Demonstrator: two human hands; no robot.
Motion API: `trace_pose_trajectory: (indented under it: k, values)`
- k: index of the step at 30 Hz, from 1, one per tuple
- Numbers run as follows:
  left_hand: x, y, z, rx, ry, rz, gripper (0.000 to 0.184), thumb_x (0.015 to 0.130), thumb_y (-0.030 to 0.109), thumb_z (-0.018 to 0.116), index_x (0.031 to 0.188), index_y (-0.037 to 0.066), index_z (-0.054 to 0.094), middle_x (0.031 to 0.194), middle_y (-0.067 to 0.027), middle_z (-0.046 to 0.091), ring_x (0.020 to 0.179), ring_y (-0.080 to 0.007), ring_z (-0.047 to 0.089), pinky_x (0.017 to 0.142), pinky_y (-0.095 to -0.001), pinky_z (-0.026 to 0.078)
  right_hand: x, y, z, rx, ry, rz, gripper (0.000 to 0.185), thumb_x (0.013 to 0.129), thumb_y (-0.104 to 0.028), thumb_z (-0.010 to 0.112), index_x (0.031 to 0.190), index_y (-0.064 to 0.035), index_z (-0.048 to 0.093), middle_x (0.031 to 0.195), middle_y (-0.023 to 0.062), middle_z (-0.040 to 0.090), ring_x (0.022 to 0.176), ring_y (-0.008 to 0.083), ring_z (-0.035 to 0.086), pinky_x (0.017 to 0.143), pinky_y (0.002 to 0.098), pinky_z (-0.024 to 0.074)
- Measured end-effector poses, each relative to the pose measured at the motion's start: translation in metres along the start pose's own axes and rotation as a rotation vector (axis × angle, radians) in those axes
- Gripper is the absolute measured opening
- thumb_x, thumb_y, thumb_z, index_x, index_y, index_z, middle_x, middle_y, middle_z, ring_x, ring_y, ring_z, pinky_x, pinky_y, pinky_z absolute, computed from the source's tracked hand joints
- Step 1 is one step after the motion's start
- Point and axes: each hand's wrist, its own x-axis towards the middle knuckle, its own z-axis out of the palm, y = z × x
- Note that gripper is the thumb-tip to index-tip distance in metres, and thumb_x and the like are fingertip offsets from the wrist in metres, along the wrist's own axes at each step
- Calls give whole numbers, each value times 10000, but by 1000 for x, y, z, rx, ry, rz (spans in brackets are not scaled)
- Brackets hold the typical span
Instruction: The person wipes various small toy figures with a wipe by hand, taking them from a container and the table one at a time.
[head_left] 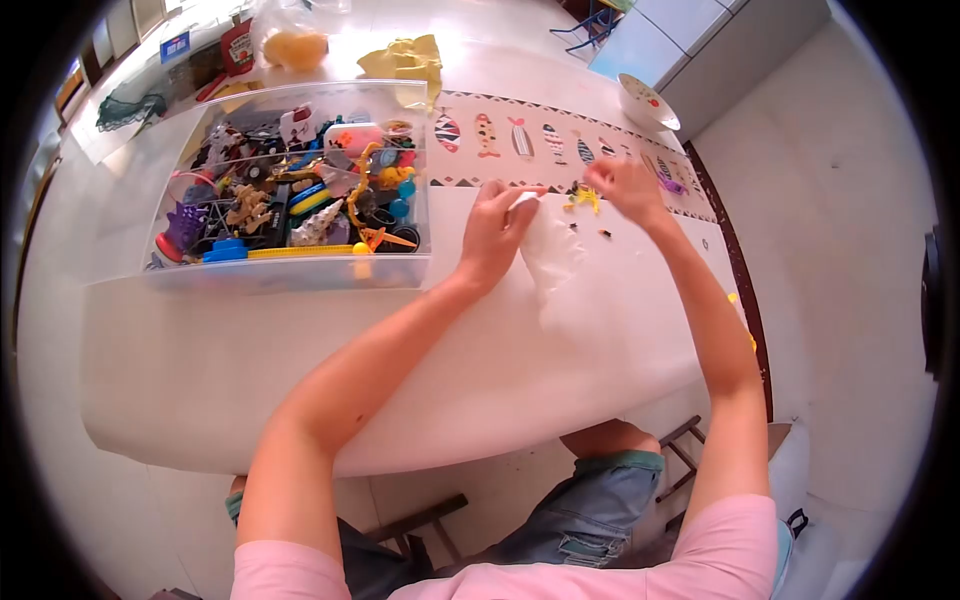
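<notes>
My left hand [494,234] pinches the top edge of a thin whitish plastic bag [555,262], which hangs down onto the white tabletop. My right hand [632,190] is raised just right of some small yellow pieces [588,199], its fingers curled together. Whatever those fingers hold, if anything, is hidden. A few tiny dark bits [605,234] lie below the yellow pieces. Left of my left hand stands a clear plastic box [300,272] with compartments, full of small toys and trinkets, among them a spiral seashell [318,224].
A patterned fish-print runner [500,170] crosses the table behind my hands. A bowl [648,103] stands at the far right and a yellow cloth [405,62] lies behind the box. Further back left are a bag with something orange [295,50] and a red packet [238,48].
</notes>
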Motion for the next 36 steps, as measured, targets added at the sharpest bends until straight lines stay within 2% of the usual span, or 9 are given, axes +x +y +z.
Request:
trace_pose_trajectory:
  k: [4, 8, 11, 14, 17, 20, 26, 32, 36]
  values:
    - [0, 13, 1, -196, 178, -138, 178, 857, 190, 587, 893, 22, 541, 710, -46, 582, 594, -100, 528, 543, -236, 442, -51, 26, 24, -55, 14, 59, 203, 754, -236, 628, 833, -50, 653, 796, 117, 650, 703, 260, 629, 666, 347, 493]
    - [2, -2, 0, -283, 80, -219, 205, 879, 223, 562, 874, 26, 503, 715, -26, 552, 613, -63, 519, 516, -198, 424, -77, 32, 36, 51, 40, 41, 122, 779, -137, 609, 838, -31, 624, 858, 126, 631, 703, 219, 620, 674, 304, 491]
    - [4, -2, 1, -323, 58, -254, 208, 884, 211, 545, 838, 11, 516, 699, -43, 572, 610, -82, 555, 492, -219, 447, -74, 11, 31, 513, 82, 132, 72, 808, -89, 593, 828, -20, 590, 845, 79, 615, 695, 146, 595, 668, 269, 481]
    - [4, 4, -2, -352, 40, -307, 238, 898, 233, 523, 827, 5, 515, 692, -42, 569, 605, -83, 559, 472, -217, 453, -62, -32, 24, 1118, 231, -10, 96, 823, -104, 596, 851, -22, 555, 819, 37, 600, 710, 96, 568, 669, 248, 472]
    - [4, 6, -1, -345, 57, -289, 252, 913, 244, 495, 819, 12, 519, 666, -33, 558, 566, -86, 553, 451, -212, 452, -57, -72, 36, 1504, 169, -90, 96, 847, -106, 572, 888, -38, 518, 812, 30, 576, 703, 69, 534, 643, 206, 435]
    - [7, 5, -2, -471, 87, -330, 275, 929, 258, 465, 796, 24, 521, 649, -22, 542, 532, -84, 540, 444, -214, 450, -49, -70, 65, 1669, 233, -63, 83, 856, -106, 560, 874, -48, 502, 808, 24, 568, 698, 62, 512, 634, 197, 416]
    - [4, 7, -1, -220, -41, -344, 229, 939, 235, 447, 773, 83, 485, 676, 5, 520, 559, -42, 470, 501, -185, 400, -56, -63, 60, 1702, 221, -253, 86, 860, -118, 563, 865, -69, 493, 818, 29, 568, 770, 67, 520, 682, 223, 422]
    - [3, -4, -4, -490, -33, -268, 138, 931, 181, 442, 852, 89, 507, 790, 16, 539, 684, -47, 501, 614, -185, 423, -54, -54, 70, 1359, 205, -238, 99, 823, -133, 619, 821, -75, 539, 790, -24, 578, 747, 58, 503, 627, 224, 363]
    - [2, 11, -3, -653, 7, -429, 151, 918, 184, 465, 1003, 77, 528, 871, 14, 568, 778, -74, 551, 682, -216, 454, -51, -55, 75, 1265, 283, -217, 93, 799, -139, 646, 810, -84, 572, 785, -37, 575, 697, 64, 465, 604, 231, 351]
